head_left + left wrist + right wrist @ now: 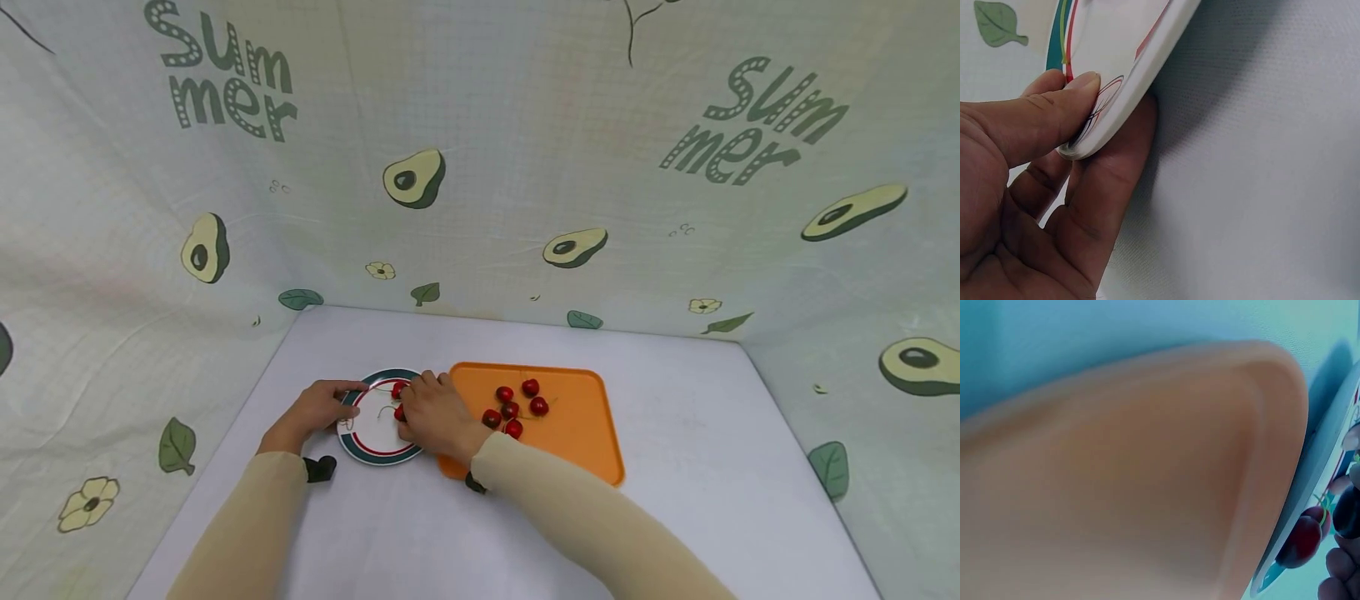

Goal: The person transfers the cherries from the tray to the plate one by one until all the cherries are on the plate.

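A white plate [375, 433] with a green and red rim lies on the table. My left hand [318, 408] grips its left edge, thumb on top and fingers beneath, as the left wrist view shows with the left hand [1035, 181] close up. Over the plate's right side is my right hand [442, 417], its fingers around a dark red cherry [1349, 512] in the right wrist view. Just beyond those fingers, another cherry [398, 390] rests on the plate, its stem pointing left. The right palm is hidden from above.
Right of the plate lies an orange tray [577, 417], its left edge close beside the plate. Several red cherries [530, 387] with stems sit on it, partly behind my right forearm. Printed cloth [495, 167] hangs around the white table [690, 417].
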`<state>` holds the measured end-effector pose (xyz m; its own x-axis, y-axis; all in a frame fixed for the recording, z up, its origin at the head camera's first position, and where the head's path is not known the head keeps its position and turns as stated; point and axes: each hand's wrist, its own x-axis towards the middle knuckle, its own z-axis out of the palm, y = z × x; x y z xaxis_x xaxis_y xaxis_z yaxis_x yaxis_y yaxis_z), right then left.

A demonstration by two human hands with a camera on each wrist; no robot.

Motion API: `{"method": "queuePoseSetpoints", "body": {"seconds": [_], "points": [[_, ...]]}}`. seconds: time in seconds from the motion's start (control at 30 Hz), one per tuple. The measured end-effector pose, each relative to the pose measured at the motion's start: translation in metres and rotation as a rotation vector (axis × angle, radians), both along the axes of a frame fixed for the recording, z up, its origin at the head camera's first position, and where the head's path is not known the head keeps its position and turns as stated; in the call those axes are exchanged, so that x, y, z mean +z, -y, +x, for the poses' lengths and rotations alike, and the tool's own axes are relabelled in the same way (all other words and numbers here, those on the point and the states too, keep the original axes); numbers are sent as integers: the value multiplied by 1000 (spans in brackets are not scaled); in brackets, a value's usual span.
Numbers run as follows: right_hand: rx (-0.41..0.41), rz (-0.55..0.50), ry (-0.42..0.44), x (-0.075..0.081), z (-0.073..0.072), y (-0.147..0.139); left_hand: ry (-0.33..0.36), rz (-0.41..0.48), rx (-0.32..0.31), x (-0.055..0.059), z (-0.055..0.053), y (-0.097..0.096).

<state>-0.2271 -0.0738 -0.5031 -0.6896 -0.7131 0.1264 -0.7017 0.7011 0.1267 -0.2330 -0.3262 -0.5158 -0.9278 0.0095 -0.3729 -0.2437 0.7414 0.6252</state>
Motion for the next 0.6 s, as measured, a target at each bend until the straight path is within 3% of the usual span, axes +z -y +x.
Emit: {"method": "queuePoseSetpoints", "body": {"seconds": [0.27, 0.6], "points": [[-6, 26, -44, -5, -2, 12, -14, 1, 2, 5, 3, -3], [0, 71, -79, -10, -2, 22, -13, 2, 4, 3, 4, -1]]}}
